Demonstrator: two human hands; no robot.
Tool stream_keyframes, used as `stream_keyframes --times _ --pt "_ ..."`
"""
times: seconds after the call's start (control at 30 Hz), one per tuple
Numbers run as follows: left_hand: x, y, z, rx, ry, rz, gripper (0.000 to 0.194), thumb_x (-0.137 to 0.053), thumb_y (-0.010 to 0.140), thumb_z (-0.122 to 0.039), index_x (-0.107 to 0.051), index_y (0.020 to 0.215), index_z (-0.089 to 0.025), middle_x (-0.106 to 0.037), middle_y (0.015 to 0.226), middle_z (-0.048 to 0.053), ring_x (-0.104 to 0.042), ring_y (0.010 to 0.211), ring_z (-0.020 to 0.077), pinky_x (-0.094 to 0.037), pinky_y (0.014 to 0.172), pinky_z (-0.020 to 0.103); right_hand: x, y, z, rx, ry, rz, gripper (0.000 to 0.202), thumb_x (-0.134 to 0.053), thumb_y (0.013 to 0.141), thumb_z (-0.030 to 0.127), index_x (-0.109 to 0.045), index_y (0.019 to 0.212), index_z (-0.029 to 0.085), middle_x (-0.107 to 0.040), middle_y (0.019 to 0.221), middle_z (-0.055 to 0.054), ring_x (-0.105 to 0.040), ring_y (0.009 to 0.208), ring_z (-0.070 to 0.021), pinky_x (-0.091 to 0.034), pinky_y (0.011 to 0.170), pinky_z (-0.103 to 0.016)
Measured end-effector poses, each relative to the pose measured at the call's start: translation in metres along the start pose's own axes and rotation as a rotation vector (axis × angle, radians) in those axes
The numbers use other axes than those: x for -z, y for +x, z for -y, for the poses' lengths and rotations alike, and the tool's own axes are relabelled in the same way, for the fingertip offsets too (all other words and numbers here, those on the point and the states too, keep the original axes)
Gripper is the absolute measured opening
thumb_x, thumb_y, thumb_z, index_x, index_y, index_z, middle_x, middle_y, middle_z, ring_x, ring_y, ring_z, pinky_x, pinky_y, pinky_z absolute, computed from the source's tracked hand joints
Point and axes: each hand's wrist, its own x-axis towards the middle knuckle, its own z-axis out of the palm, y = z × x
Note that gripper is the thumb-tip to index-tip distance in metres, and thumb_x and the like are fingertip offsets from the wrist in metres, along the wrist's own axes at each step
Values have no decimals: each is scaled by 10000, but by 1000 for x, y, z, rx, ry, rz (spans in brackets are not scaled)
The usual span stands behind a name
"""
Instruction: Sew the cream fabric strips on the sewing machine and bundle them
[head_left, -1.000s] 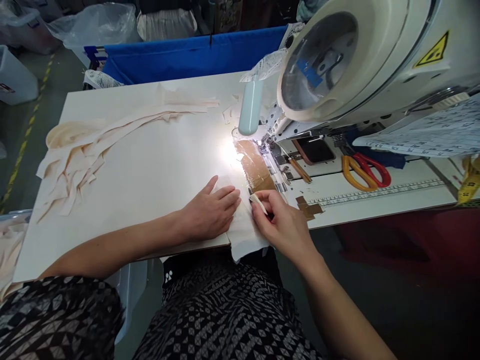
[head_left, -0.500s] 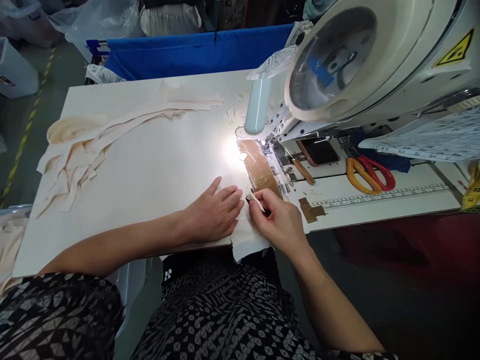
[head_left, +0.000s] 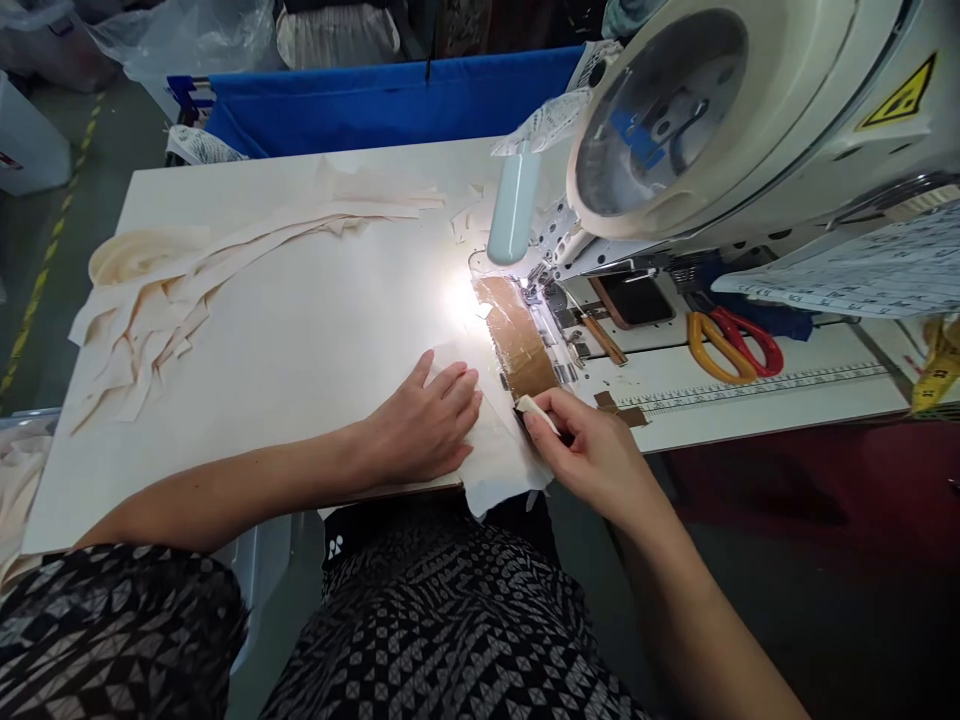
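My left hand lies flat, fingers stretched, on a white fabric piece at the table's front edge. One end of the fabric hangs over that edge. Just right of the fabric, my right hand is closed round a small pale-handled tool with a dark tip; its exact kind is hard to make out. Beyond that hand is the sewing machine's brown taped plate, lit by a lamp near the presser foot.
The sewing machine head fills the upper right. Scissors, a phone and a wooden-handled tool lie right of the plate. Cream fabric strips are at the table's left. A blue cloth bin stands behind.
My right hand has moved right with the small tool, away from my left hand. My left hand stays nearly in place, and more of the white fabric shows between them.
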Motion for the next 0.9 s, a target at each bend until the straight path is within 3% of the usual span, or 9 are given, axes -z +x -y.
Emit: stream_keyframes --times 0.1,0.23,0.37,0.57,0.9 --pt "0 0 9 37 -14 12 488 -468 967 -364 -528 1323 -36 -497 1427 249 -451 1320 375 -324 1070 612 -6 0 2 -4 9 -114 203 -477 904 396 -552 818 229 -515 550 40 -453 458 -128 -317 501 -262" --pt "3 -1 14 38 -32 29 426 -498 954 -320 -532 1315 -98 -481 1429 265 -448 1328 403 -363 1025 610 -17 10 9 44 -22 -164 187 -472 897 366 -550 799 227 -510 541 35 -437 462 -128 -307 515 -266" --pt "2 -3 14 32 -66 20 419 -488 955 -271 -524 1335 -99 -456 1463 239 -404 1368 393 -375 1030 597 -24 21 11 61 -67 -130 182 -460 888 357 -528 778 229 -470 508 42 -410 445 -128 -265 511 -274" --pt "-3 -1 16 -59 -111 21 417 -417 977 -191 -504 1364 -63 -521 1437 167 -418 1376 277 -289 1144 565 -25 27 9 81 -126 -94 171 -452 873 329 -475 733 233 -454 500 36 -409 455 -134 -229 517 -281" --pt "0 0 10 -32 -59 7 460 -346 1030 -335 -532 1358 -72 -519 1437 180 -443 1348 306 -318 1096 586 -11 33 15 174 -244 28 209 -454 835 278 -375 646 236 -471 500 13 -384 467 -139 -171 510 -295"
